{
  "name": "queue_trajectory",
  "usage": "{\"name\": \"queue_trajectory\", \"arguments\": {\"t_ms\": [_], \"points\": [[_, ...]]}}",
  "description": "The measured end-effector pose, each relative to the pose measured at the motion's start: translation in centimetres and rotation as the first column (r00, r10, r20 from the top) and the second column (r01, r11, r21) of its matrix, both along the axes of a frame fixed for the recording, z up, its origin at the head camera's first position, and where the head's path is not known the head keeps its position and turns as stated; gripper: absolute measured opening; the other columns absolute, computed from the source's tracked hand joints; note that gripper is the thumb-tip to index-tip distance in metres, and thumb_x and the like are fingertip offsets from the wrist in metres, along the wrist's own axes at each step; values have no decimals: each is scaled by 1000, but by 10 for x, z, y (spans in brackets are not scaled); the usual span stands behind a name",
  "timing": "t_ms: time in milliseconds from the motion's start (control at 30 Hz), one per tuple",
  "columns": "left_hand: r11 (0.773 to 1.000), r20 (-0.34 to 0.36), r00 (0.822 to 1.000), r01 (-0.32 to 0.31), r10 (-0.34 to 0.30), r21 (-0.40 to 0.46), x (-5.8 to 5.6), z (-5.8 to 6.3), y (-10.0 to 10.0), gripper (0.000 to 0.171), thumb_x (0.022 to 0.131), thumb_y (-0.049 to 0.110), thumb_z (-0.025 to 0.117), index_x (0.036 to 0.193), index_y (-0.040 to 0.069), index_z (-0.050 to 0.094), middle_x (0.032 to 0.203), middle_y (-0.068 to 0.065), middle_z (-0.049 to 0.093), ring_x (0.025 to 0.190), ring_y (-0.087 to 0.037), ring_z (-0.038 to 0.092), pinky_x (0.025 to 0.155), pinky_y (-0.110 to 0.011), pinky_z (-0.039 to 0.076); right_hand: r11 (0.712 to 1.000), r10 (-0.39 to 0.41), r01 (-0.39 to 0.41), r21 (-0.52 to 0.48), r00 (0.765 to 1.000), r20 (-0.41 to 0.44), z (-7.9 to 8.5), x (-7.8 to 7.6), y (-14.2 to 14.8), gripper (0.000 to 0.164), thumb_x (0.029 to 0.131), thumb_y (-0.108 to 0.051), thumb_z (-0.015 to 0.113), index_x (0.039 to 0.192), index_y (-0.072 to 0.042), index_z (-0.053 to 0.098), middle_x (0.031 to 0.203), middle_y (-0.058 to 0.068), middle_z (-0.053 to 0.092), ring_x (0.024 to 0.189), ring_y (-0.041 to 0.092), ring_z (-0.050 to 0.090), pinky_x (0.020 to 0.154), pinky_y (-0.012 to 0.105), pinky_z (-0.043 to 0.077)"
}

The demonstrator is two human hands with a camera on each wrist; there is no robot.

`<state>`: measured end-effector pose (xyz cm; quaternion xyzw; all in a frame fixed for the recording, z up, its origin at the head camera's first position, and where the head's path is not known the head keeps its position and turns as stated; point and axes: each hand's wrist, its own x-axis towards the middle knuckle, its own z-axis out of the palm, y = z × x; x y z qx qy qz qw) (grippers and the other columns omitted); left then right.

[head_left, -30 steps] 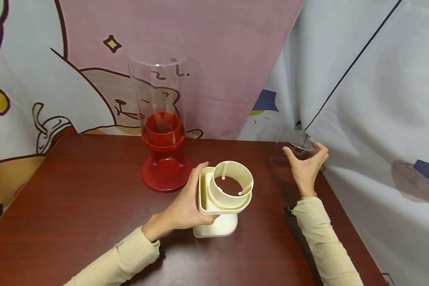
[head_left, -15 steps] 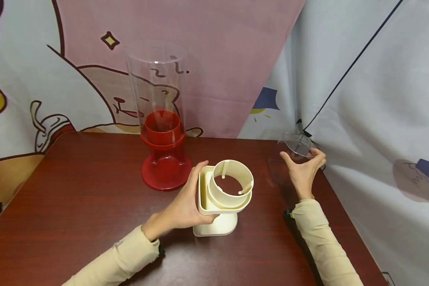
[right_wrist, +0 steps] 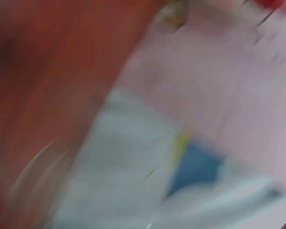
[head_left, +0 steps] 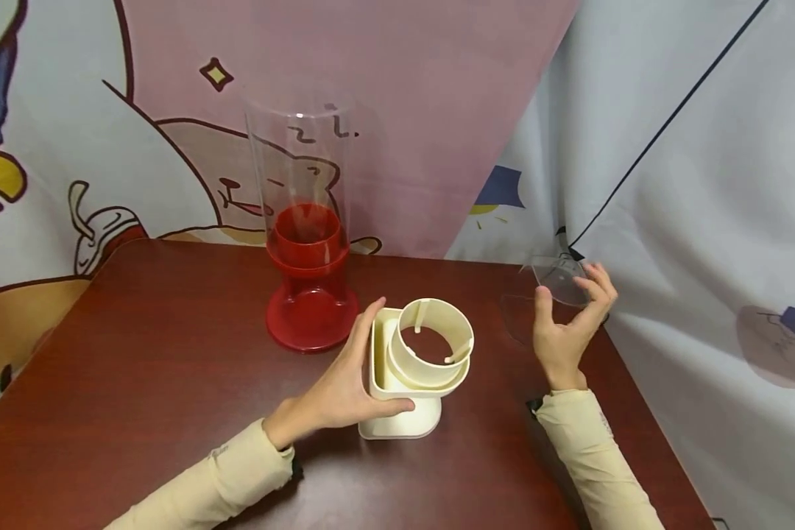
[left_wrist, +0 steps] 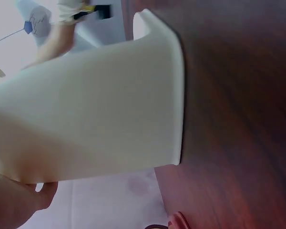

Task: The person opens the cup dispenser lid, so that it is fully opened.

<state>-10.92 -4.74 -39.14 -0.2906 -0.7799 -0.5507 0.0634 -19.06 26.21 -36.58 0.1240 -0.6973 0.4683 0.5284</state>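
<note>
While the left hand grasps a cream-coloured stand upright near mid-table, the right hand, its grip slack and fingers parted, is just near-side of a see-through container at far right. Farther off and left, a red base bears a tall transparent cylinder before a cartoon-print cloth

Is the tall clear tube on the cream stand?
No, the tall clear tube stands on the red stand, while the left hand grips the cream stand.

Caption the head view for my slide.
Left hand holds a cream stand, right hand near a clear container; behind, a clear tube on a red base.
</note>
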Motion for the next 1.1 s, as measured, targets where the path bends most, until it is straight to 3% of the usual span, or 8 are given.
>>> {"name": "queue_trajectory", "arguments": {"t_ms": [133,200,300,400,467,567,800,1100], "points": [[999,-57,998,-39,41,36,12,0,2,117,77,60,78,161,22,6,163,0,19,148,-21,24,122,-40,23,874,439,-443,200,896,63,10,20,-37,74,95,-54,59,112,18,54,126,27,60,134,38,48,118,44,31],[993,-123,987,-98,105,62,23,3,3,101,89,64,60,161,16,7,166,-4,13,151,-24,20,124,-34,17,744,587,-629,226,776,230,15,28,-53,83,97,-64,46,125,14,54,134,23,59,138,35,46,119,41,31],[982,-213,959,-176,186,64,45,6,8,80,103,50,43,159,3,10,167,-12,9,154,-29,13,125,-26,8,534,723,-837,115,523,452,17,37,-69,93,98,-71,28,143,10,43,148,21,48,143,29,41,119,34,30],[983,-201,962,-178,183,43,60,7,15,70,105,25,46,159,-1,8,167,-14,7,155,-28,10,124,-22,5,404,784,-912,-65,309,538,15,42,-78,96,97,-74,19,150,5,35,156,14,42,144,21,41,117,30,32],[986,-164,972,-162,167,40,63,6,18,71,104,14,48,159,1,6,168,-14,6,155,-27,8,124,-19,4,366,811,-919,-147,238,534,12,45,-81,98,96,-75,16,151,4,33,157,9,42,141,17,43,116,28,32],[987,-73,988,-126,133,98,56,0,18,71,103,6,45,161,8,4,168,-13,8,155,-25,9,122,-16,5,406,817,-901,-152,283,502,7,52,-83,99,97,-74,14,149,9,34,154,1,46,141,13,43,116,26,30],[968,214,970,-161,119,194,19,0,8,53,109,23,30,160,14,19,165,-8,25,152,-22,23,124,-29,17,640,645,-768,34,561,520,-4,75,-82,84,103,-62,25,152,6,29,150,2,43,140,7,38,116,18,26],[968,329,940,-160,90,192,-17,10,3,53,109,31,22,157,9,30,159,-11,37,150,-24,29,124,-47,18,789,451,-608,90,672,587,-1,107,-110,80,100,-59,43,161,-21,8,164,3,17,150,22,21,120,19,15]]}}
